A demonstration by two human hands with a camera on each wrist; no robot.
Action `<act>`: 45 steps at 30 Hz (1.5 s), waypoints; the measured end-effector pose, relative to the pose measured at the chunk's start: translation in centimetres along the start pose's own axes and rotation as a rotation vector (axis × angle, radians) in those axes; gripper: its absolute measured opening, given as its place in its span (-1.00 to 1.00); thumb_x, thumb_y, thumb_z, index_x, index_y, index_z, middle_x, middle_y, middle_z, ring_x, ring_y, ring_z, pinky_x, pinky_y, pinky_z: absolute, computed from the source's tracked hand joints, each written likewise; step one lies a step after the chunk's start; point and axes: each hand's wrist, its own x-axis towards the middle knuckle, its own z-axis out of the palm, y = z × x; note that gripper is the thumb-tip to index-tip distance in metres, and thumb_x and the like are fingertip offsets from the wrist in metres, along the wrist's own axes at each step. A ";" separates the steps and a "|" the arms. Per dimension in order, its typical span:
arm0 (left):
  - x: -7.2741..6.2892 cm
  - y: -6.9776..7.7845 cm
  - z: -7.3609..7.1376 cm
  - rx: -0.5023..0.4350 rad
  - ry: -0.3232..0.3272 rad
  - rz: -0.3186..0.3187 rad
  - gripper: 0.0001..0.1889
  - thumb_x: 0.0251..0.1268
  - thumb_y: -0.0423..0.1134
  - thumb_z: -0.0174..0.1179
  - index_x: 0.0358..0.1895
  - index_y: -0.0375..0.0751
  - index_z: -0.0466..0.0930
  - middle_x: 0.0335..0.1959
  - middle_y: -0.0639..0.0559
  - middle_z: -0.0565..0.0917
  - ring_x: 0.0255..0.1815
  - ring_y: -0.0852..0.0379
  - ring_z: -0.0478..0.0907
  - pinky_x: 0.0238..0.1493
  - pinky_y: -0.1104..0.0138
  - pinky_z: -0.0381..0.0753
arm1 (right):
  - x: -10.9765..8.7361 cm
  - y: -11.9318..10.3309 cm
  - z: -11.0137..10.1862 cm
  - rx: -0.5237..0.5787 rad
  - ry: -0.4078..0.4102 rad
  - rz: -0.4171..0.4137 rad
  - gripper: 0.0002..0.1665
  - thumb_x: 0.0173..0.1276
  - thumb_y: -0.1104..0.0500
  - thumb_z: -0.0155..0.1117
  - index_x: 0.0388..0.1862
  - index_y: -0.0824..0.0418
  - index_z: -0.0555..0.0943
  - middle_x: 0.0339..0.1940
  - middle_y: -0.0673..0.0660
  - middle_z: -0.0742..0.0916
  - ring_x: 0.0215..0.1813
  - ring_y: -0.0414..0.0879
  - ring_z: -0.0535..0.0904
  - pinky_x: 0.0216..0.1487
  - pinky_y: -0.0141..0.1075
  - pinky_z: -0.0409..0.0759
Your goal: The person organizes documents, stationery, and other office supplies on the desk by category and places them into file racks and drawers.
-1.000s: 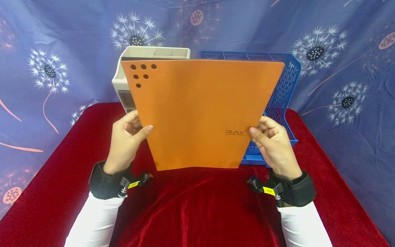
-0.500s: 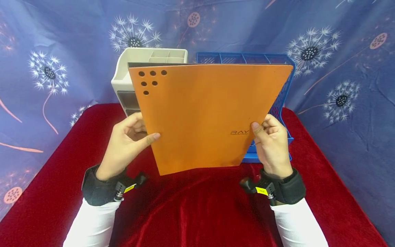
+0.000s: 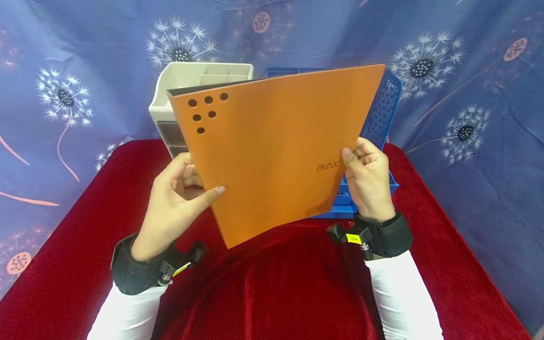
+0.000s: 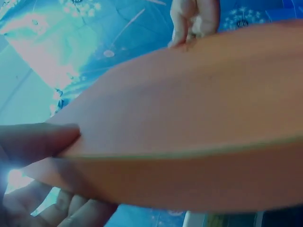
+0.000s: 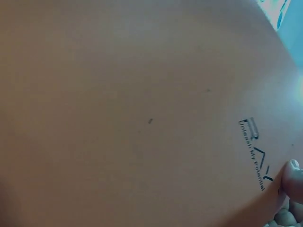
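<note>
Both my hands hold up an orange folder [image 3: 272, 146] over the cloth in the head view. Its cover carries black dots at the upper left and "RAY" lettering at the lower right. The dark inside shows along its top edge. My left hand [image 3: 172, 203] grips the left edge, thumb on the cover and fingers behind. On the opposite edge, my right hand [image 3: 367, 177] pinches beside the lettering, its fingers partly hidden. The left wrist view looks along the folder's spine [image 4: 189, 179]. In the right wrist view the cover [image 5: 142, 94] fills most of the picture.
Behind the folder stand a cream desk organizer [image 3: 178, 78] at the left and a blue mesh file rack [image 3: 384, 104] at the right, both partly covered by it. Red velvet cloth [image 3: 272, 293] covers the table. A blue dandelion-print curtain [image 3: 297, 33] hangs behind.
The folder has tilted, its right side rising and its lower left corner dropping. My right hand has moved up and slightly left with it. Both hands keep their hold.
</note>
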 end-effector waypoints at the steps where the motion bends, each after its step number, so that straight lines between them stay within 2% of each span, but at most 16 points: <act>1: -0.1 0.1 0.2 0.022 0.019 0.004 -0.44 -0.08 -0.58 0.34 0.11 -0.26 0.47 -0.18 0.14 0.70 -0.27 0.17 0.66 -0.26 0.37 0.65 | 0.1 0.1 0.0 -0.004 0.003 -0.003 -0.73 0.34 0.49 0.02 -0.08 0.35 0.59 -0.20 0.13 0.72 -0.07 -0.08 0.61 0.02 -0.31 0.54; 4: -0.4 0.2 0.7 0.036 0.068 0.010 -0.44 -0.11 -0.59 0.36 0.07 -0.28 0.48 -0.20 0.15 0.70 -0.29 0.17 0.66 -0.29 0.37 0.65 | 0.3 0.4 -0.1 -0.011 0.038 -0.001 -0.69 0.32 0.51 0.03 -0.04 0.30 0.58 -0.20 0.09 0.72 -0.07 -0.12 0.59 0.04 -0.35 0.51; 9: -0.6 0.4 1.2 0.012 0.162 0.032 -0.47 -0.12 -0.61 0.35 0.04 -0.33 0.48 -0.22 0.14 0.70 -0.31 0.17 0.65 -0.28 0.39 0.65 | 0.2 0.3 -0.5 -0.088 0.073 0.050 -0.55 0.28 0.48 0.12 0.17 0.30 0.47 -0.08 0.09 0.65 0.03 -0.10 0.51 0.06 -0.37 0.48; 11: -0.5 0.4 1.2 -0.030 0.206 0.066 -0.49 -0.12 -0.63 0.32 0.02 -0.35 0.48 -0.24 0.10 0.69 -0.34 0.17 0.62 -0.31 0.40 0.64 | 0.1 0.2 -0.8 -0.161 0.043 0.083 -0.48 0.31 0.45 0.11 0.26 0.32 0.40 0.04 0.11 0.61 0.14 -0.05 0.47 0.13 -0.36 0.44; 14: -0.3 0.4 1.5 -0.157 0.278 0.128 -0.56 -0.12 -0.66 0.29 -0.08 -0.34 0.48 -0.28 -0.01 0.66 -0.39 0.15 0.56 -0.41 0.46 0.63 | -0.2 0.3 -1.3 -0.238 0.014 0.128 -0.46 0.34 0.42 0.09 0.31 0.36 0.34 0.13 0.12 0.59 0.22 -0.02 0.43 0.19 -0.36 0.41; 17: 0.1 0.2 1.9 -0.245 0.368 0.199 -0.62 -0.12 -0.66 0.27 -0.16 -0.36 0.46 -0.31 -0.08 0.61 -0.41 0.11 0.52 -0.49 0.48 0.59 | -0.5 0.5 -1.6 -0.270 -0.004 0.156 -0.46 0.34 0.39 0.11 0.31 0.36 0.34 0.16 0.13 0.58 0.25 -0.03 0.43 0.22 -0.36 0.39; 20: 0.4 0.0 2.6 -0.236 0.464 0.273 -0.64 -0.12 -0.66 0.27 -0.19 -0.42 0.43 -0.27 -0.11 0.57 -0.37 0.08 0.53 -0.49 0.47 0.59 | -0.6 0.7 -1.7 -0.277 -0.003 0.167 -0.46 0.32 0.39 0.13 0.29 0.37 0.37 0.15 0.13 0.60 0.23 -0.05 0.46 0.21 -0.35 0.40; 23: 0.9 -0.3 3.2 -0.238 0.567 0.333 -0.66 -0.12 -0.64 0.28 -0.22 -0.49 0.39 -0.31 -0.12 0.55 -0.41 0.09 0.49 -0.53 0.49 0.52 | -0.8 0.9 -1.7 -0.268 -0.005 0.181 -0.48 0.32 0.40 0.13 0.28 0.39 0.38 0.12 0.10 0.62 0.22 -0.04 0.47 0.19 -0.34 0.41; 27: 2.0 -0.8 4.1 -0.287 0.687 0.374 -0.66 -0.13 -0.62 0.30 -0.25 -0.46 0.38 -0.36 -0.13 0.56 -0.41 0.05 0.48 -0.54 0.45 0.50 | -0.9 0.9 -1.5 -0.268 -0.013 0.191 -0.48 0.32 0.40 0.13 0.27 0.40 0.38 0.09 0.07 0.63 0.23 -0.03 0.46 0.19 -0.36 0.41; 32: 3.5 -2.1 5.5 -0.267 0.781 0.399 -0.67 -0.09 -0.57 0.33 -0.27 -0.33 0.39 -0.35 -0.06 0.55 -0.35 0.02 0.52 -0.39 0.36 0.50 | -0.8 0.9 -1.3 -0.283 -0.014 0.192 -0.47 0.32 0.39 0.14 0.27 0.42 0.37 0.11 0.12 0.62 0.19 -0.08 0.49 0.16 -0.38 0.45; 35: 4.5 -2.8 6.5 -0.253 0.806 0.400 -0.68 -0.05 -0.53 0.33 -0.24 -0.29 0.40 -0.33 -0.01 0.56 -0.32 0.01 0.52 -0.28 0.30 0.48 | -0.8 1.0 -1.1 -0.294 -0.012 0.195 -0.46 0.31 0.38 0.14 0.28 0.42 0.36 0.11 0.12 0.62 0.18 -0.08 0.50 0.15 -0.37 0.46; 38: 5.4 -3.6 7.7 -0.268 0.810 0.378 -0.67 0.00 -0.49 0.32 -0.18 -0.29 0.39 -0.23 -0.01 0.56 -0.20 -0.03 0.53 -0.17 0.24 0.51 | -0.9 1.1 -1.0 -0.289 -0.017 0.205 -0.49 0.32 0.38 0.14 0.26 0.40 0.39 0.10 0.12 0.63 0.22 -0.02 0.47 0.18 -0.35 0.43; 42: 6.1 -4.4 9.5 -0.281 0.824 0.326 -0.63 0.04 -0.45 0.31 -0.11 -0.34 0.36 -0.14 -0.06 0.55 -0.09 -0.07 0.52 -0.18 0.17 0.59 | -0.9 1.1 -0.7 -0.281 -0.023 0.212 -0.52 0.32 0.39 0.12 0.24 0.36 0.42 0.09 0.12 0.63 0.27 0.05 0.42 0.21 -0.32 0.38; 45: 6.5 -5.1 10.6 -0.268 0.850 0.295 -0.62 0.04 -0.44 0.31 -0.11 -0.39 0.35 -0.14 -0.11 0.55 -0.09 -0.05 0.53 -0.19 0.16 0.62 | -0.9 1.1 -0.4 -0.283 -0.028 0.213 -0.52 0.32 0.39 0.12 0.24 0.36 0.42 0.07 0.08 0.64 0.27 0.04 0.42 0.23 -0.31 0.37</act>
